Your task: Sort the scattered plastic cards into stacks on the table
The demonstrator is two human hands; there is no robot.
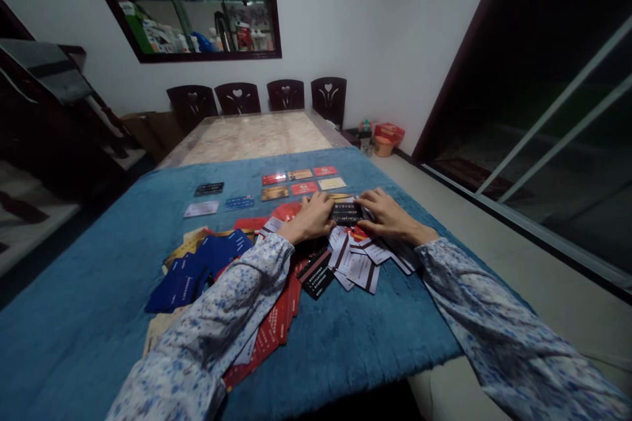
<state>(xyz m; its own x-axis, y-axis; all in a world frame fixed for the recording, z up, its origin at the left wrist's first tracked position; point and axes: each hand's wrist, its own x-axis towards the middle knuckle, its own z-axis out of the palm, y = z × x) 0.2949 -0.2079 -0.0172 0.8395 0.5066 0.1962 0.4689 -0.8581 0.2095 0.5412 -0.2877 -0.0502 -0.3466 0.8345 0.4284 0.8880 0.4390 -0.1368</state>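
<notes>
A black card (346, 212) with white print is held between both my hands above a loose heap of cards (276, 276) on a blue cloth (89, 316). My left hand (312, 218) grips its left end with curled fingers, and my right hand (388, 214) pinches its right end. The heap holds blue, red, white and black cards spread under my forearms. Beyond my hands, red, gold and cream cards (302, 181) lie in two neat rows. Further left sit a black card (209, 189), a blue card (239, 202) and a white card (201, 209).
The blue cloth covers the near half of a long marble-topped table (251, 135). Several dark wooden chairs (257, 97) stand at its far end. A glass wall cabinet (192, 0) hangs above. A sliding glass door (557, 131) is on the right, and a red container (388, 137) stands on the floor.
</notes>
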